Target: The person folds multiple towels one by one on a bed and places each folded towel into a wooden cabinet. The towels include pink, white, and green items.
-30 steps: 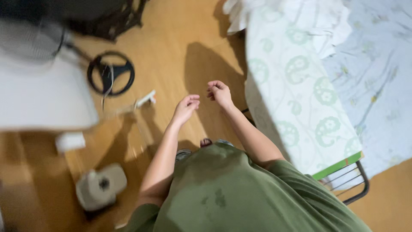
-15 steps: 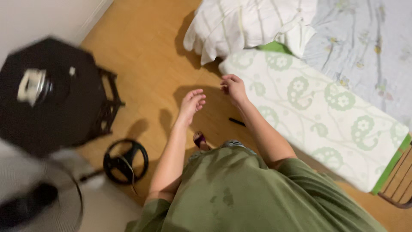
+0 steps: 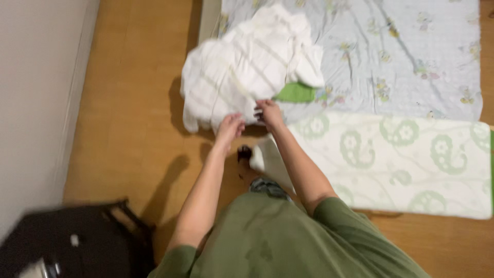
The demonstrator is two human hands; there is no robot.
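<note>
Shirt: my green top [image 3: 278, 242] fills the bottom centre of the frame, nearest the camera.
Stool: a dark piece of furniture [image 3: 67, 242], blurred, sits at the lower left on the wooden floor [image 3: 134, 128].
Left hand: my left hand [image 3: 230, 126] reaches up to the lower edge of the white bundle, fingers loosely curled against the cloth; the blur keeps me from telling whether they have closed on it.
Right hand: my right hand [image 3: 268, 113], just beside the left, touches the same lower edge with fingers bent; I cannot tell whether it grips.
Bundle: the white bedding [image 3: 247, 64], crumpled and faintly striped, lies at upper centre, half on the bed's near corner and half hanging over the floor.
Mattress: the green paisley-patterned pad [image 3: 391, 159] runs across the right of the frame, a strip of bright green [image 3: 294, 92] showing under the bundle.
Sheet: the pale blue printed sheet [image 3: 401, 56] covers the upper right, rumpled.
Progress: I judge the work barely begun; both hands have only reached the bundle, which lies unfolded and unspread, so the lifting and arranging remain.
</note>
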